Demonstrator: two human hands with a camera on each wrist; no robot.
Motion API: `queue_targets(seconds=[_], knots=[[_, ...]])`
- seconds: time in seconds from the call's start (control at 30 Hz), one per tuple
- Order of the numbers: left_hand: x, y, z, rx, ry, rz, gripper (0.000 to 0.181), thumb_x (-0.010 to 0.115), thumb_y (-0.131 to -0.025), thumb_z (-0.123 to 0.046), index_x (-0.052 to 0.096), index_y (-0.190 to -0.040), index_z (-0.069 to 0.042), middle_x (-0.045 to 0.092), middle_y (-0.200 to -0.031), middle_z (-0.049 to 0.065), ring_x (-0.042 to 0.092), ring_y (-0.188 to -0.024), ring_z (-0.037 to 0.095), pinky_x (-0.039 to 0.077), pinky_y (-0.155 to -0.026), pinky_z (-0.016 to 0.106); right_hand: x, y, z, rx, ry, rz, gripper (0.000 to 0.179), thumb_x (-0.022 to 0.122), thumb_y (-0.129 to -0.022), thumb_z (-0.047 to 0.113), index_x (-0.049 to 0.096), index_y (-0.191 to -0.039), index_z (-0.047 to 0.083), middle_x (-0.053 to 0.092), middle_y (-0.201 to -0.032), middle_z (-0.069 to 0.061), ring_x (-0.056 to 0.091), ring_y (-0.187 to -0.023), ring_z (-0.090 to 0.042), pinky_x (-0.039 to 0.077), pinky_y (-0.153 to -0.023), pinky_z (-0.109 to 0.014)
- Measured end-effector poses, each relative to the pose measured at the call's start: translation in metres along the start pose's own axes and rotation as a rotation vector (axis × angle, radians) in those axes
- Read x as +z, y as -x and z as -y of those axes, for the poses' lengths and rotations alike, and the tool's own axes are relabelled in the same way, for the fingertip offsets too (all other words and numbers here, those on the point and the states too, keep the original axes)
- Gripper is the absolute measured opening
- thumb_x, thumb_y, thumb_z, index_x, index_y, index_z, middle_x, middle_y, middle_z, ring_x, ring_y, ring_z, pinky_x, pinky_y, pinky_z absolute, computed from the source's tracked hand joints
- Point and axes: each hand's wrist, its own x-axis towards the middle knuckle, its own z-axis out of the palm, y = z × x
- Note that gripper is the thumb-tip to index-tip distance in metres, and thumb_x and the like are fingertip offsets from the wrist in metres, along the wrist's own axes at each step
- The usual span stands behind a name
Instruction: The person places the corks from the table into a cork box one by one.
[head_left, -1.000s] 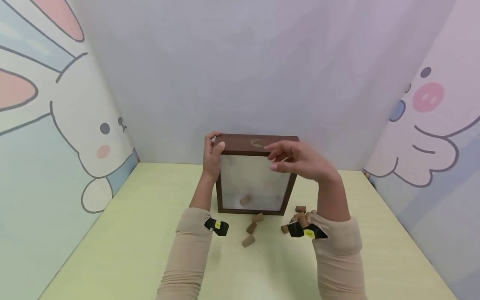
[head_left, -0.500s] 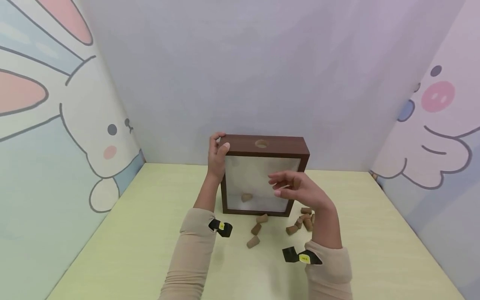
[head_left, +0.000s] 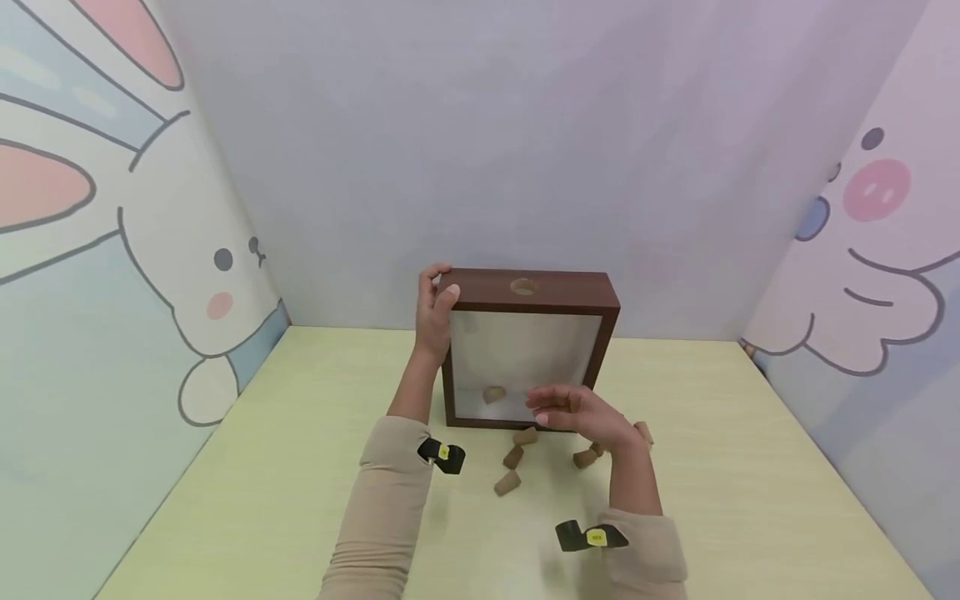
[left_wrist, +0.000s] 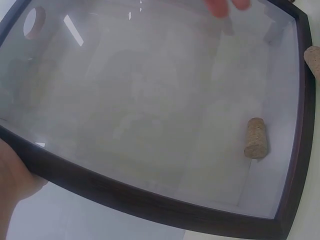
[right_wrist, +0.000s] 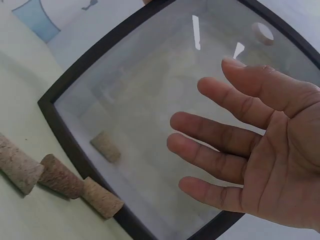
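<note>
A dark brown shadow box (head_left: 540, 291) with a clear front stands upright on the table, a round hole in its top. One cork (left_wrist: 256, 138) lies inside on the box floor. My left hand (head_left: 435, 312) grips the top left corner of the frame, thumb in front and fingers behind. In front of the lower right of the pane hovers my right hand (head_left: 581, 412), its fingers apart and relaxed; the right wrist view shows the palm with nothing in it. Three loose corks (head_left: 513, 457) lie on the table before the box.
Several more corks (head_left: 585, 458) lie by the box's right front, partly hidden by the right hand. Behind the box rises a plain pale wall (head_left: 525, 133). Side panels (head_left: 180, 250) with cartoon animals border the light green table (head_left: 337, 467).
My right hand has come down from beside the hole in the top to the lower part of the pane. The left hand keeps its grip on the corner.
</note>
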Motion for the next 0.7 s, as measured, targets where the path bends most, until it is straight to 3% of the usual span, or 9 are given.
queue_targets(seconds=[0.13,0.27,0.43,0.57,0.7], knots=[[-0.001,-0.004,0.015,-0.003,0.014,-0.001,0.055,0.045,-0.084,-0.026,0.036,-0.129,0.004,0.032,-0.128,0.015,0.033,-0.087,0.013,0.028,-0.077,0.032,0.004,-0.003,-0.016,0.024,0.017,-0.017,0.047,0.065,-0.087,0.015,0.051,-0.127,-0.005,0.053,-0.123,-0.02,0.046,-0.116,-0.039,0.041,-0.09,-0.037],[0.0,-0.003,0.016,-0.006,0.017,-0.014,0.056,0.046,-0.084,-0.03,0.037,-0.129,0.001,0.034,-0.128,0.009,0.033,-0.089,0.014,0.028,-0.078,0.032,0.01,-0.005,-0.028,0.072,0.057,-0.059,0.049,0.067,-0.085,0.016,0.053,-0.126,-0.004,0.051,-0.126,-0.022,0.045,-0.118,-0.036,0.037,-0.094,-0.042],[0.002,0.0,0.014,-0.012,0.004,-0.024,0.058,0.046,-0.081,-0.039,0.039,-0.127,-0.003,0.035,-0.124,0.005,0.033,-0.088,0.015,0.028,-0.077,0.032,0.017,-0.005,-0.041,0.093,0.097,-0.046,0.049,0.068,-0.085,0.017,0.053,-0.126,-0.004,0.051,-0.127,-0.022,0.044,-0.119,-0.035,0.036,-0.094,-0.045],[0.002,0.0,0.012,-0.007,-0.009,-0.03,0.058,0.047,-0.081,-0.04,0.038,-0.125,-0.003,0.035,-0.124,0.005,0.034,-0.087,0.014,0.028,-0.077,0.032,0.018,-0.005,-0.051,0.065,0.186,-0.069,0.044,0.066,-0.086,0.012,0.055,-0.124,-0.005,0.054,-0.121,-0.022,0.049,-0.112,-0.034,0.04,-0.089,-0.042],[0.001,-0.002,0.011,0.002,-0.013,-0.035,0.057,0.047,-0.082,-0.039,0.039,-0.124,-0.003,0.035,-0.125,0.005,0.034,-0.088,0.014,0.029,-0.077,0.031,0.019,-0.008,-0.055,0.059,0.267,-0.115,0.039,0.067,-0.083,0.01,0.059,-0.119,-0.004,0.06,-0.105,-0.016,0.055,-0.096,-0.028,0.043,-0.08,-0.038]])
